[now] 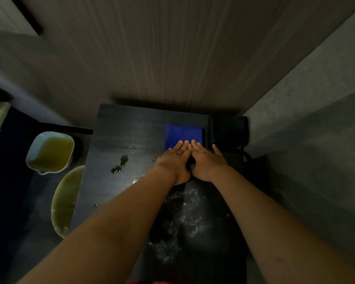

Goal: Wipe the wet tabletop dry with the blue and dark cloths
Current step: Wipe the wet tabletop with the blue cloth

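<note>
A blue cloth (182, 134) lies flat on the far right part of the black tabletop (121, 132). My left hand (175, 162) and my right hand (208, 161) press side by side on its near half, palms down, fingers stretched out and resting on the cloth. A dark cloth (229, 128) lies just right of the blue one, at the table's far right edge. Water drops (119, 165) sit left of my left hand. A wet, speckled patch (184, 218) spreads on the tabletop between my forearms.
A white square tub of yellowish liquid (50, 152) stands left of the table, lower down. A round greenish stool seat (65, 201) sits beside the table's left edge. Walls close in behind and on the right.
</note>
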Tool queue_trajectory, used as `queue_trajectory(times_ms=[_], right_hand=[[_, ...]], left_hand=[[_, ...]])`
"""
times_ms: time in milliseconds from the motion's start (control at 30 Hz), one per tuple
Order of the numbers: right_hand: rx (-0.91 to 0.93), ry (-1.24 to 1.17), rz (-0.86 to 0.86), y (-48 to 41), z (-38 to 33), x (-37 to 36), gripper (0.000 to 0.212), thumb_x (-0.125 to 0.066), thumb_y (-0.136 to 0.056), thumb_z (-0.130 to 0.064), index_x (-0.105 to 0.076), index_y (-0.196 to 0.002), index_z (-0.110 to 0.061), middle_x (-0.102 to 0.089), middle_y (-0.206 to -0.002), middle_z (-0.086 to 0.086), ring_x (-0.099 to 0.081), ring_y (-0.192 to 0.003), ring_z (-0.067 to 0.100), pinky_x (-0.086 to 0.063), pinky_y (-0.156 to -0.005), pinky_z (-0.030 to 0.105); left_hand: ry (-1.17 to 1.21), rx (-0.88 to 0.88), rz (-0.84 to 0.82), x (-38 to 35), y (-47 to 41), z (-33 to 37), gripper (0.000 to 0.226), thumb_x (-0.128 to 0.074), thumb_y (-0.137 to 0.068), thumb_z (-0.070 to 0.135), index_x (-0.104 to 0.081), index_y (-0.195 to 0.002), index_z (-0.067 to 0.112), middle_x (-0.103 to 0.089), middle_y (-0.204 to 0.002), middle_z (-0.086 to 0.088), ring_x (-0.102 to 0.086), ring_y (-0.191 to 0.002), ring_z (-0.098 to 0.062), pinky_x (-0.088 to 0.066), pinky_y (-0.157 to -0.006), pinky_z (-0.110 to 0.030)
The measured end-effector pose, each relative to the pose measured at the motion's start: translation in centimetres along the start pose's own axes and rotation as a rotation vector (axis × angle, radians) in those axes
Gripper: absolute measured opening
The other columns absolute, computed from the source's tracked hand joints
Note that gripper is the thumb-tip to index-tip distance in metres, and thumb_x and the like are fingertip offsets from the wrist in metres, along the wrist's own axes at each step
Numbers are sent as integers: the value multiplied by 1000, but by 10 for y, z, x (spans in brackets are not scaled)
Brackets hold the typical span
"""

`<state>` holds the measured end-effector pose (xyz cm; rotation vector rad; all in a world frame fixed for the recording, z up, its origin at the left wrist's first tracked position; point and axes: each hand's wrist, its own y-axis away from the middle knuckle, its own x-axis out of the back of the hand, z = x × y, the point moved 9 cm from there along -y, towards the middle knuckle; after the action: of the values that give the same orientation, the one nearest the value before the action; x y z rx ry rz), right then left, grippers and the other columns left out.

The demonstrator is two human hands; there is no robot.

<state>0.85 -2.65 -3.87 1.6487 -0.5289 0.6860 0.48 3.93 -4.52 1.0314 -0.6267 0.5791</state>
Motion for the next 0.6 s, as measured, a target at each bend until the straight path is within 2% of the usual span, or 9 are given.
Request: queue_trajectory(times_ms=[333,600], right_hand=[[-15,-69,-46,32,4,-28,74,-42,-98,-26,5,-155,-20,13,-162,-4,9,-149,10,5,-121,45],[-9,-48,-53,44,8,-46,78,-44,-96,-27,7,-155,-19,14,-162,-4,10,-149,9,7,-121,45]], left_hand=[[-33,-11,-59,-30,20,19,85,-47,-94,44,8,-153,17,13,-161,0,11,-148,-15,-4,-122,-37],[8,-14,-74,-42,35,29,74,-37,-98,39,9,-153,19,14,-161,2,13,-147,-12,-1,-121,-34]])
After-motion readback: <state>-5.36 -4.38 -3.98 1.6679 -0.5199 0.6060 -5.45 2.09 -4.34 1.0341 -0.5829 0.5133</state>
